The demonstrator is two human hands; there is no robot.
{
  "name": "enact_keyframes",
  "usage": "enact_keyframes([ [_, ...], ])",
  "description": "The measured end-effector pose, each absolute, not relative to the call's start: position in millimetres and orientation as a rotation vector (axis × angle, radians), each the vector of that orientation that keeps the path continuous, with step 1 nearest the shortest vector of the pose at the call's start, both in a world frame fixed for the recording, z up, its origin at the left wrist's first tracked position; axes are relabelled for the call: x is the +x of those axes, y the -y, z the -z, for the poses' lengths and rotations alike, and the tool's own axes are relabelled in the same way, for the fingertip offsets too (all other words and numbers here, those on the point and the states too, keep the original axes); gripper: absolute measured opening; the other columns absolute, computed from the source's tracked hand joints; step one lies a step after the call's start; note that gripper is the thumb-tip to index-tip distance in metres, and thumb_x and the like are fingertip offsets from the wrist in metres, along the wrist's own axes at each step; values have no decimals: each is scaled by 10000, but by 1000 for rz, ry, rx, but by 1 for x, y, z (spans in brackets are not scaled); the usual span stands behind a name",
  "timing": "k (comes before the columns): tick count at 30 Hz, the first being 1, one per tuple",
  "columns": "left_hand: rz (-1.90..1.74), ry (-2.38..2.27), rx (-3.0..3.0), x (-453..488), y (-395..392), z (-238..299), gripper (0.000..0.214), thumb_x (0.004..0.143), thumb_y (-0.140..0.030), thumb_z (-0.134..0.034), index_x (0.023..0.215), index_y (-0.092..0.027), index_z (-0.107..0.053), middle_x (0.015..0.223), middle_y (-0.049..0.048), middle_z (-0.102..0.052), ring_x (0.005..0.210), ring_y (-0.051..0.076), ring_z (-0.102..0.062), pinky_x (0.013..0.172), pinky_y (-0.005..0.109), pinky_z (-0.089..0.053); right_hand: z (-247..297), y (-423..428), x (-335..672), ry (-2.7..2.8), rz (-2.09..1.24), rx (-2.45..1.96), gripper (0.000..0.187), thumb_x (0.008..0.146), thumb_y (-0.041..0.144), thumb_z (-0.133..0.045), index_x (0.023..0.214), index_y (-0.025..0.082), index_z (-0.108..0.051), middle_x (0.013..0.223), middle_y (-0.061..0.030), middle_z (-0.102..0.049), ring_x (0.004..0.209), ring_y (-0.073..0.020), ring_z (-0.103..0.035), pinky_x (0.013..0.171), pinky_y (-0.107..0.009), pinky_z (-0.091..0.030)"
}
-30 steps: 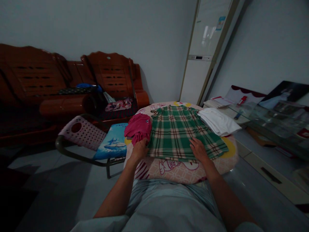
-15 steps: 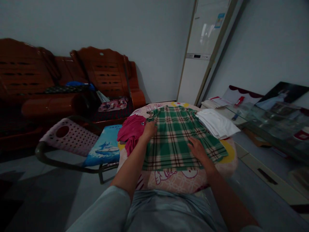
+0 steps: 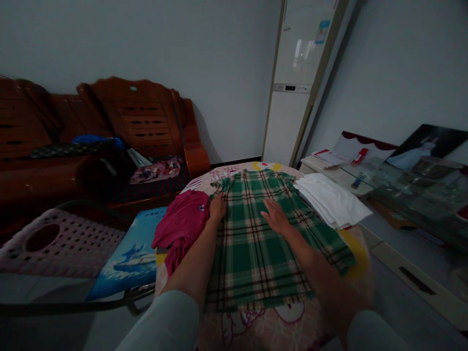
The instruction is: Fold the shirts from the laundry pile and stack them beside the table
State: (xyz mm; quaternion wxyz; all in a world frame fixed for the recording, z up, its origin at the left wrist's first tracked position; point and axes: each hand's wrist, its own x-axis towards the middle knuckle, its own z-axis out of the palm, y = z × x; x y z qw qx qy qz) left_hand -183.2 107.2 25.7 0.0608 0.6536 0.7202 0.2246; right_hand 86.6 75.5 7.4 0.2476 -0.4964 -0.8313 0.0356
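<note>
Plaid shirt [image 3: 252,248]: likely light, limp; grip edges. Left hand [image 3: 217,208] at shirt's left edge, closure unclear; right hand [image 3: 277,218] mid-shirt, spread.

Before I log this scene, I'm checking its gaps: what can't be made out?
Head view:
Left hand: fingers partly hidden behind the hand.
Plaid shirt: part hidden by right forearm.
Pink garment: partly behind the left forearm.
Chair: cut off by the left edge.
Lettering on the blue seat: too small.
</note>
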Motion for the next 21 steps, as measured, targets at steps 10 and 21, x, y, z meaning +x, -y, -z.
enact_keyframes([
  [10, -430, -2221, 2099, -186, -111, -10, 479, 894, -74, -322, 1325, -33, -527, 1413, 187, -509, 1418, 224, -340, 1190, 331, -204, 15, -100, 170, 1714, 156, -1990, 543, 942, 386, -350, 1285, 7, -534, 1346, -330, -513, 1293, -423, -442, 1038, -592, -316],
  [21, -510, -2269, 1980, -187, -106, -18, 457, 819, -72, -441, 1253, -39, -582, 1422, 217, -484, 1432, 303, -307, 1185, 422, -245, 7, -113, 128, 1941, 61, -1944, 581, 940, 387, -349, 1363, 8, -469, 1446, -298, -432, 1371, -406, -368, 1074, -586, -284],
])
